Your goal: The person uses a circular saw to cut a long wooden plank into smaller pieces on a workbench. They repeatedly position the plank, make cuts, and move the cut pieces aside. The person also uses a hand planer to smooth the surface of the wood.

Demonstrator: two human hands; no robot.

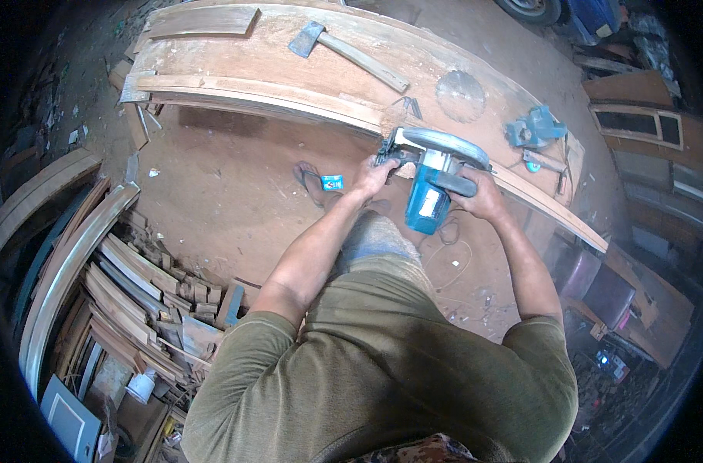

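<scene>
A teal and silver circular saw (pixel 427 197) rests on a long pale plank (pixel 544 201) along the near edge of the workbench (pixel 359 58), with fine sawdust around its front. My left hand (pixel 373 176) is closed on the front part of the saw. My right hand (pixel 479 193) grips its rear handle. Behind the saw lie a loose round saw blade (pixel 461 95) and an axe (pixel 351 58) with a wooden handle. A second teal power tool (pixel 536 127) sits at the bench's right end. The saw's blade and cutting point are hidden.
Stacked offcuts and curved boards (pixel 131 293) fill the lower left. Panels and framed pieces (pixel 637 127) lean at the right, above dark seats (pixel 602 297). A small turquoise packet (pixel 332 182) and cords lie on the dirt floor (pixel 235 193). A vehicle wheel (pixel 529 8) shows at the top right.
</scene>
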